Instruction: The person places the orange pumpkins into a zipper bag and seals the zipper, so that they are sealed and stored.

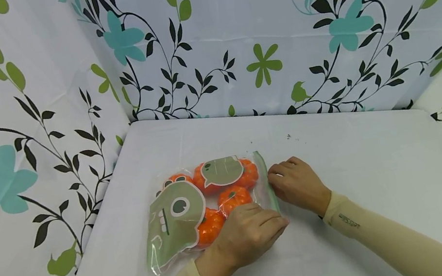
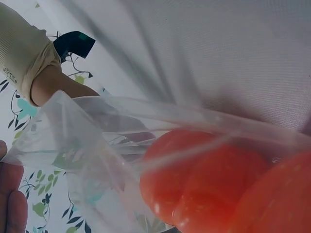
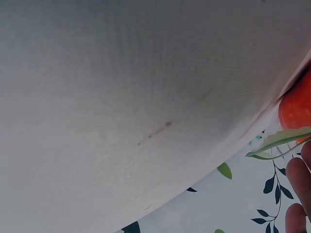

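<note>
A clear zip bag printed with a green cartoon dinosaur lies on the white table. Inside are several orange toy pumpkins. Its green zip strip runs along the right side. My left hand reaches across the near part of the bag and pinches the strip's near end. Curled fingers of my right hand grip the strip from the right, with their tips partly hidden. The right wrist view catches the two lips of the strip parted beside the fingers. Through the clear film, the left wrist view meets a pumpkin.
The white table spreads to the right of the bag, with small dark specks beyond the right hand. Curtains with printed leaves and flowers hang behind the table and along its sides.
</note>
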Available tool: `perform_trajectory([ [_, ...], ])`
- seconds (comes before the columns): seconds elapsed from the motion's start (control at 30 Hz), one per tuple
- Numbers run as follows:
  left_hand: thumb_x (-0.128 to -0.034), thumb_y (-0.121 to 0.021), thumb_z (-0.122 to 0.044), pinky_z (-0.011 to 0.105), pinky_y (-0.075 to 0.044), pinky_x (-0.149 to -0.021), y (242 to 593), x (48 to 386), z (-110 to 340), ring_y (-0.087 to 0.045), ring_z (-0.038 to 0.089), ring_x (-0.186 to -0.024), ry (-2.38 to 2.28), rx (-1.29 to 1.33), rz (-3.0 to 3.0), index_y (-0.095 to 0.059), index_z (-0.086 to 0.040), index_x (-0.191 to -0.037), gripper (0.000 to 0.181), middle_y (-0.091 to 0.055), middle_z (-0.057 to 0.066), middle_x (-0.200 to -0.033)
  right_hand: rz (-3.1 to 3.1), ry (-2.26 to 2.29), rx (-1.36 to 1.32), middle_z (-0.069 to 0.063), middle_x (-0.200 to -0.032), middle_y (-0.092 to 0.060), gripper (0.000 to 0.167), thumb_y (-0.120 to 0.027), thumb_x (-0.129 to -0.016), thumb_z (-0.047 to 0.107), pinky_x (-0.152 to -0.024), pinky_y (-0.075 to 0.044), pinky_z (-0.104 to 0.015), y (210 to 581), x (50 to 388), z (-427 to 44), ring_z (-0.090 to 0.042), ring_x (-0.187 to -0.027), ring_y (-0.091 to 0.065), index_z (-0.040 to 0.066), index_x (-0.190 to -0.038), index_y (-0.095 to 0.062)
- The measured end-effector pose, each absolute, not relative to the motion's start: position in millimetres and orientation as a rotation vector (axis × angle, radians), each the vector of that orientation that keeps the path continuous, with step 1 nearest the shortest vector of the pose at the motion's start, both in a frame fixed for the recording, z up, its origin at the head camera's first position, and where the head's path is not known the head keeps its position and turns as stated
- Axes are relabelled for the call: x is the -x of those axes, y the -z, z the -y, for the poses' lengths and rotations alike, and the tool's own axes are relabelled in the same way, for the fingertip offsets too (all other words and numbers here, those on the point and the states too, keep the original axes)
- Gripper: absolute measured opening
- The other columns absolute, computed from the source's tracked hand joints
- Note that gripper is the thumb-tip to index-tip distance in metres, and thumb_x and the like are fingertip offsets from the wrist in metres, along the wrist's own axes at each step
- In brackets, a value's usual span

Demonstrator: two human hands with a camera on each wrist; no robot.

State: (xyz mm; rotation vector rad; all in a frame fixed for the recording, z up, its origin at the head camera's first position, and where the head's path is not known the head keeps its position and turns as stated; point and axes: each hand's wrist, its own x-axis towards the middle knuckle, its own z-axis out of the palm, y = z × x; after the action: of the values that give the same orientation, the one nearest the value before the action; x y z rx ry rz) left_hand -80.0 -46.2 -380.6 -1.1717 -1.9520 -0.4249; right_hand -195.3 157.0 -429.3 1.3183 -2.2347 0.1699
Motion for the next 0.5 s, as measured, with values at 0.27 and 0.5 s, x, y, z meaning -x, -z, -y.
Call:
perform_trajectory([
  [0.27, -0.0783, -0.086, -0.017, 0.016, -0.054, -0.076, 380, 81, 47, -0.069, 0.005, -0.075, 0.449, 1.146, 1.904, -0.080, -0.014, -0.094, 0.017, -0.076, -0.006, -0.087, 2.277, -0.053, -1.274, -0.008, -0.091, -0.071, 0.007, -0.076, -0.082, 0.009, -0.072, -0.054, -0.041, 427, 206, -153, -0.026, -0.079, -0.070, 0.005, -0.087, -0.072],
  [0.5, -0.0777, -0.087, -0.017, 0.017, -0.054, -0.079, 380, 82, 47, -0.070, 0.004, -0.076, 0.484, 1.136, 1.890, -0.080, -0.014, -0.095, 0.018, -0.076, -0.007, -0.088, 2.301, -0.007, -1.243, -0.008, -0.090, -0.072, 0.006, -0.076, -0.082, 0.008, -0.072, -0.053, -0.041, 429, 219, -150, -0.026, -0.078, -0.070, 0.006, -0.086, -0.073],
])
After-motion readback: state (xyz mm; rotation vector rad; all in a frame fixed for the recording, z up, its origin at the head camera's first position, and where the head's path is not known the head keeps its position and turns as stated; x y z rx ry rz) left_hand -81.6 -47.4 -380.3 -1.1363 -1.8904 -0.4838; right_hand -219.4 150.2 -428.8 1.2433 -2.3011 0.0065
